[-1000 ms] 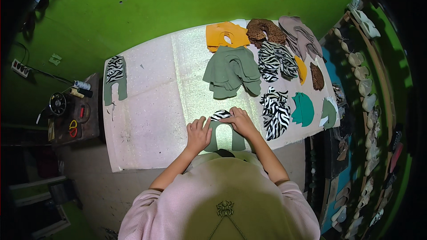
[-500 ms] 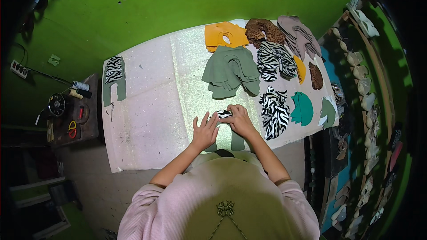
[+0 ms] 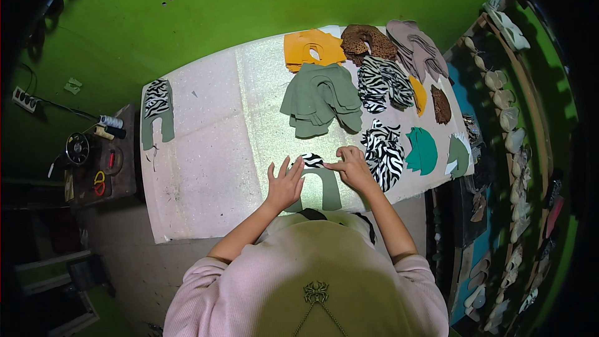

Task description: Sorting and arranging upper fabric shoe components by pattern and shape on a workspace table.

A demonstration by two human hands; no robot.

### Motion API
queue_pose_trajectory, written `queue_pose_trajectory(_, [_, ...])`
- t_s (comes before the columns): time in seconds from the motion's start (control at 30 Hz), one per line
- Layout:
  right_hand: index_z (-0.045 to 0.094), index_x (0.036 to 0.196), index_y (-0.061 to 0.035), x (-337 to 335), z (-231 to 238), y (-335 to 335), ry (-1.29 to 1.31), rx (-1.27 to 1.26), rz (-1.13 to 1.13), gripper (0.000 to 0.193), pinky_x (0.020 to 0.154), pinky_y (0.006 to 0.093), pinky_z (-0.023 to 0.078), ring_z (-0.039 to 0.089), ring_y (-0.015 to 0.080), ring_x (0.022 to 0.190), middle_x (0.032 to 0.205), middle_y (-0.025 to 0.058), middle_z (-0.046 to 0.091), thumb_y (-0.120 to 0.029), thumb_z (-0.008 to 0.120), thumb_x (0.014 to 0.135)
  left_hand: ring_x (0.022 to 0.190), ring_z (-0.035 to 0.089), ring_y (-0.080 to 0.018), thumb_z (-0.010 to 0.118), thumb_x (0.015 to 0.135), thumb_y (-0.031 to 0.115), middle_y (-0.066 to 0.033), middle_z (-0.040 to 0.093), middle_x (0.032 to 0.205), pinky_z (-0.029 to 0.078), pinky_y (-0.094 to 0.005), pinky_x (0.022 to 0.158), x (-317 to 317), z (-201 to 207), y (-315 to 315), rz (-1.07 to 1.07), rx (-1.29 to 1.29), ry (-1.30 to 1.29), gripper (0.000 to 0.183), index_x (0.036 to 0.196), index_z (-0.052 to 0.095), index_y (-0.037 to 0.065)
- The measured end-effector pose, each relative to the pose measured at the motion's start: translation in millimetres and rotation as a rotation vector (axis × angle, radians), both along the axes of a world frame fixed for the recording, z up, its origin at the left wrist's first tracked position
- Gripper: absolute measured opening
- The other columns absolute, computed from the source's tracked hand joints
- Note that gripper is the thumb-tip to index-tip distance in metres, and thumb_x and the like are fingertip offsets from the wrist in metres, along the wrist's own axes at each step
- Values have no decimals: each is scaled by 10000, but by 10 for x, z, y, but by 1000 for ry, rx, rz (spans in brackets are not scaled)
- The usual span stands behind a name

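A small zebra-striped piece [image 3: 311,161] lies at the top of a grey-green U-shaped cut piece [image 3: 331,192] near the table's front edge. My left hand [image 3: 286,185] rests with spread fingers, its fingertips on the striped piece's left end. My right hand [image 3: 354,168] is at the right side of that piece, one finger stretched out to its right edge and the fingers apart. Neither hand grips anything. Just right of my right hand lies a heap of zebra-striped pieces [image 3: 385,156].
Past my hands lie stacks of grey-green [image 3: 319,103], yellow [image 3: 306,47], leopard-print [image 3: 359,40] and mauve [image 3: 409,43] pieces. Teal pieces [image 3: 423,151] lie on the right. A joined striped and green piece [image 3: 158,103] sits at the far left. Shoe shelves [image 3: 524,87] stand right.
My right hand has moved off to the right, uncovering more of the zebra-striped piece and the green piece. My left hand stays nearly in place.
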State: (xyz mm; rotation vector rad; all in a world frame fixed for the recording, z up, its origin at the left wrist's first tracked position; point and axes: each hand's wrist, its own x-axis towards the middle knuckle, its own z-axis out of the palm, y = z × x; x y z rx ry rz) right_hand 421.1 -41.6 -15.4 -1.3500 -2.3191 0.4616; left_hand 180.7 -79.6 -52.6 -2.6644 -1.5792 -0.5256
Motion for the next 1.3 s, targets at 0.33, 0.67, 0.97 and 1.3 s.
queue_pose_trajectory(0.33, [470, 1309, -115, -369, -126, -100, 43, -56, 103, 467, 1056, 489, 250, 411, 299, 1243, 1337, 145, 447, -174, 530, 850, 1251, 406, -274, 501, 881, 256, -18, 453, 1392, 191, -563, 1004, -1, -41, 13, 4, -36, -29, 431, 1285, 520, 105])
queue_pose_trajectory(0.67, [301, 1435, -116, -431, -330, -173, -263, -43, 180, 546, 1057, 673, 6, 289, 215, 1375, 1497, 53, 299, -376, 378, 961, 1310, 336, -322, 481, 888, 251, 8, 404, 1435, 150, -619, 1015, -127, -8, 1, -17, -83, 14, 463, 1333, 481, 125])
queue_pose_trajectory(0.97, [384, 1400, -147, -175, -272, -198, -355, -39, 74, 474, 1052, 684, -5, 216, 245, 1403, 1499, 16, 298, -341, 373, 967, 1357, 286, -299, 480, 894, 260, -18, 359, 1468, 98, -647, 1023, -319, -22, 6, 16, -38, 41, 456, 1343, 478, 181])
queue_pose_trajectory(1.3, [370, 1410, -164, -202, -292, -243, -333, -29, 56, 488, 1034, 704, 11, 132, 333, 1413, 1531, 20, 216, -348, 392, 959, 1366, 273, -297, 478, 901, 314, -36, 336, 1480, 77, -643, 1036, -188, 42, 29, -23, -81, -3, 492, 1372, 439, 177])
